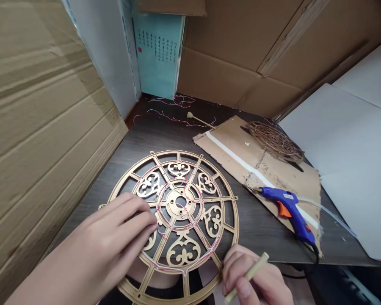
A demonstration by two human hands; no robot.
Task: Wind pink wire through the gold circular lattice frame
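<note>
Nearest to me, at eight o'clock, is my left hand (122, 231), fingers bent close together over the big gold wheel (170, 205); I can't tell if they pinch anything. The wheel sits at six o'clock. Flat cardboard (300, 186) lies between three and four. At five, my right hand (257, 275) is apart from my left, by the wheel's rim, holding a pale stick (255, 267). A purple glue gun (288, 198) rests at four. Thin red and white wires (171, 269) follow the wheel's rings and some spokes, so much looks done; loose bits near its middle look left to do.
</note>
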